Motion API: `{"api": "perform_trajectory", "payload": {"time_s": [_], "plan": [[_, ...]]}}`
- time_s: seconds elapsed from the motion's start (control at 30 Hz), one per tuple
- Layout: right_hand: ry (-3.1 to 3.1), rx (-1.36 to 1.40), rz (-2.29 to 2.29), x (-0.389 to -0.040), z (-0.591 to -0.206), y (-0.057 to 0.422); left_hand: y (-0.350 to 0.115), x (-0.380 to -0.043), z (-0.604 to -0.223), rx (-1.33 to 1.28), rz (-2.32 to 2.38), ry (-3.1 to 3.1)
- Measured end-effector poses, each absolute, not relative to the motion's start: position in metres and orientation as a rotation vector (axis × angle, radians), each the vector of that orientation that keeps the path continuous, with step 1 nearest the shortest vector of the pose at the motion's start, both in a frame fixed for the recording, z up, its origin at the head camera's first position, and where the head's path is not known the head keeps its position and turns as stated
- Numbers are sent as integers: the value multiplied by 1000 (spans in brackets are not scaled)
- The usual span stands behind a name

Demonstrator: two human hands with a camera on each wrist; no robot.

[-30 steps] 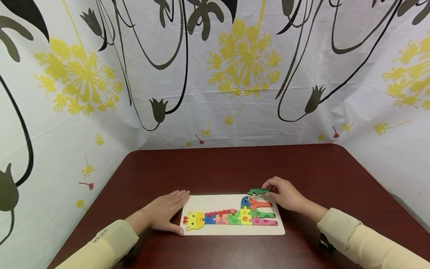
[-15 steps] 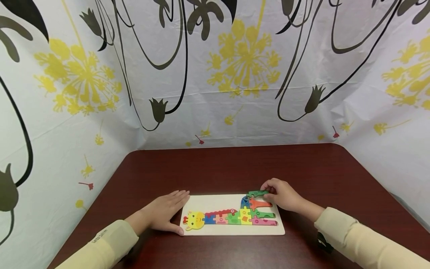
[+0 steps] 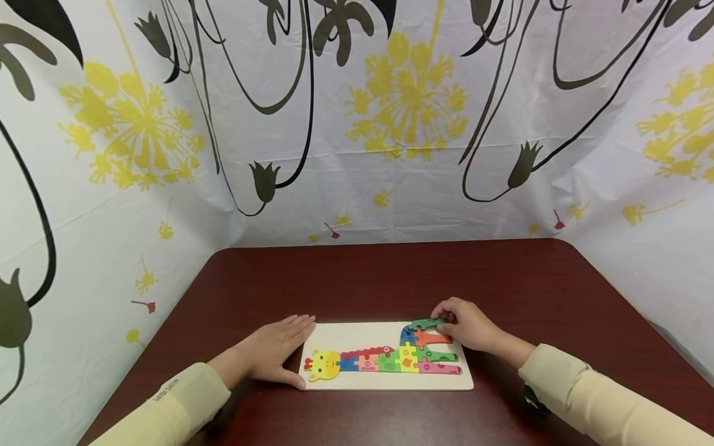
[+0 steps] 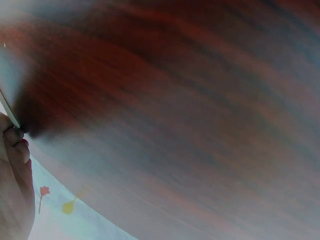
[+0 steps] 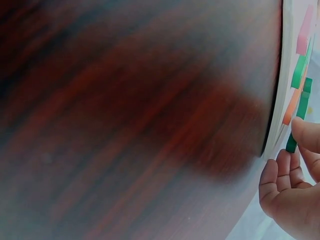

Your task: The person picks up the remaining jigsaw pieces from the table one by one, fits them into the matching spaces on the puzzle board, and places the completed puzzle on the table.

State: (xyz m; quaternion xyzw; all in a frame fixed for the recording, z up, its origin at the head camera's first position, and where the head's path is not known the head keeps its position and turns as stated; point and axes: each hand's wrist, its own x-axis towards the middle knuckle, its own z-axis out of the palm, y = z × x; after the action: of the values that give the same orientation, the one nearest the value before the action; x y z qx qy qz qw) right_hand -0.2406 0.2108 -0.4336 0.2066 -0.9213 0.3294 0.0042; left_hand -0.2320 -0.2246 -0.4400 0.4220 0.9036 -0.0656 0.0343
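A white puzzle board lies on the table, bearing a colourful giraffe puzzle with a yellow head at the left. My right hand pinches a green puzzle piece between thumb and fingers at the board's far right corner, beside the blue piece and above the orange leg. The right wrist view shows the green piece raised a little over the board. Fingers spread out, my left hand rests at the board's left edge, thumb on the near corner.
Around the board stretches a dark red-brown table. White cloth with yellow and grey flower prints hangs behind and at both sides of it. The left wrist view shows mostly blurred tabletop.
My right hand has moved slightly left and toward me, bringing the green piece from beyond the board's far edge to beside the blue piece. The left hand has stayed still.
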Motion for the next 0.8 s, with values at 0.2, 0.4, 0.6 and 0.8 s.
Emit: {"api": "perform_trajectory", "payload": {"time_s": [0.2, 0.4, 0.6, 0.8], "plan": [[-2895, 652, 1032, -240, -433, 211, -224, -233, -440, 1300, -194, 2778], [-2913, 650, 1015, -240, -433, 210, -224, -233, -441, 1294, -204, 2775], [-2924, 654, 992, -240, -434, 211, -224, -233, -439, 1294, -199, 2776], [-2934, 652, 995, -241, -435, 211, -223, -233, -440, 1282, -197, 2770]]}}
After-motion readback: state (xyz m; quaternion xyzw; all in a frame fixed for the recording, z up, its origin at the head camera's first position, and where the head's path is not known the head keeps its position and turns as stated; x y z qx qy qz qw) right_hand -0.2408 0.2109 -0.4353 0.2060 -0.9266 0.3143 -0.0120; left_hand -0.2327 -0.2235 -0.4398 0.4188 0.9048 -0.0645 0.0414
